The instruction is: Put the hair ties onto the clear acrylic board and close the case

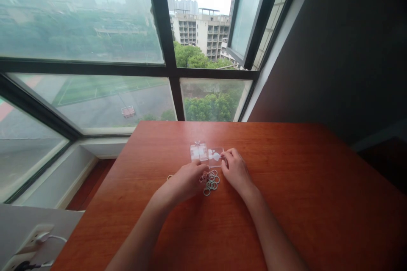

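Several metal rings lie in a loose pile on the brown wooden table. My left hand reaches over the pile's left side, its thumb and fingers pinched together at the upper rings; what sits between the fingertips is too small to tell. Just beyond the pile lies a clear plastic piece with a white shape on it. My right hand has its curled fingers closed at the right edge of that piece. To its left is a second clear plastic piece with pale markings and a small clip-like bit at its top.
A single yellowish ring lies left of my left wrist, partly hidden. Dark-framed windows stand behind the table, with one pane swung open. A wall socket with plugs is at the lower left.
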The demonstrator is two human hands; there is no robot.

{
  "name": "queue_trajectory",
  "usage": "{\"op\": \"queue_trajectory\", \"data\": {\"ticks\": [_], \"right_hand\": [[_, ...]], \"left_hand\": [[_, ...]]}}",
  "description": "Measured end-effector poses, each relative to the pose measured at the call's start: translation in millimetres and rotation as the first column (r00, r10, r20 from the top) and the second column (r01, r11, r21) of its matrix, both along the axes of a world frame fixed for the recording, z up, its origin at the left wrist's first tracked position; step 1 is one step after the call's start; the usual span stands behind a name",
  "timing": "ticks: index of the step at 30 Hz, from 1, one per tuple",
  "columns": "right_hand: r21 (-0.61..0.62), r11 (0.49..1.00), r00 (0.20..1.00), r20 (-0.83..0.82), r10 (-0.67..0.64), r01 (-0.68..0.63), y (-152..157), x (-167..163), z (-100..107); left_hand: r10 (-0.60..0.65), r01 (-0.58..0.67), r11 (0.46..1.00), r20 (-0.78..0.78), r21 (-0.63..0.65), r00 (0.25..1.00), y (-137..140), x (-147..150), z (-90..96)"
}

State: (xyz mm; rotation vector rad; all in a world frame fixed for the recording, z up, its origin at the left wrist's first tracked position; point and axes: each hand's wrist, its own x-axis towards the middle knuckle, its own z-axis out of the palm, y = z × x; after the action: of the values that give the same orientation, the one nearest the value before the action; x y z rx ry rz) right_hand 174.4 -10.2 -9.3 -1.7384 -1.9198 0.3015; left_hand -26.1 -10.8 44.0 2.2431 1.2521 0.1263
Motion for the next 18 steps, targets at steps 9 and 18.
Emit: {"op": "queue_trajectory", "data": {"ticks": [9,18], "right_hand": [[-0.095,0.993,0.992,0.118,-0.053,0.065,-2.1,0.5,8.3],[-0.134,0.983,0.977,0.191,-0.095,0.122,-0.9,4.3,10.6]], "left_hand": [[0.196,-0.178,0.942,-0.034,0.286,0.98,22.5,-19.8,-9.0],[0.062,-0.039,0.958,-0.071,0.284,0.996,25.1,-20.1,-11.3]]}}
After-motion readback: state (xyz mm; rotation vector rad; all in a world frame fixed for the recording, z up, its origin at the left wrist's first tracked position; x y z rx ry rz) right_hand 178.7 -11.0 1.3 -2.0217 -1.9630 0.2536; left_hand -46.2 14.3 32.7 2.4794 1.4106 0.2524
